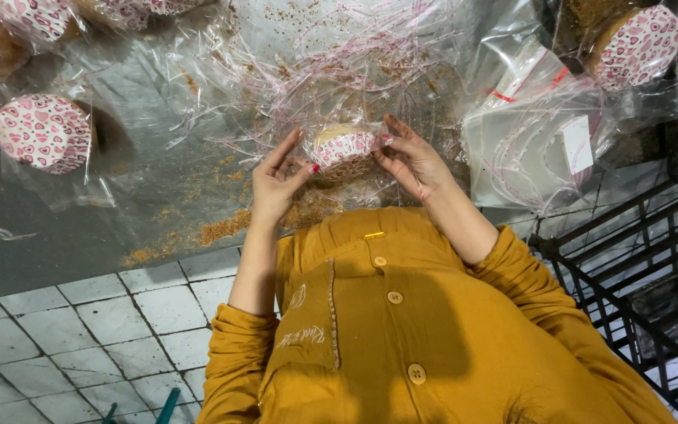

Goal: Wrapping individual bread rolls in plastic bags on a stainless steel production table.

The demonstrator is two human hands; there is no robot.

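Observation:
Both my hands hold a small cake (342,147) in a white paper cup printed with pink hearts, wrapped in a clear plastic bag. My left hand (276,182) pinches the bag at the cake's left side with fingertips. On the cake's right, my right hand (411,161) grips the bag's other edge. The cake hangs just above a metal tabletop (56,228) covered with clear plastic sheeting and brown crumbs. My mustard-yellow buttoned garment (402,330) fills the lower middle.
A heap of clear bags with pink trim (339,55) lies behind the cake. More bagged heart-print cakes sit at left (42,132) and top right (639,45). A stack of empty bags (535,145) lies at right. Black wire rack (637,275) at lower right; tiled floor (80,338) at lower left.

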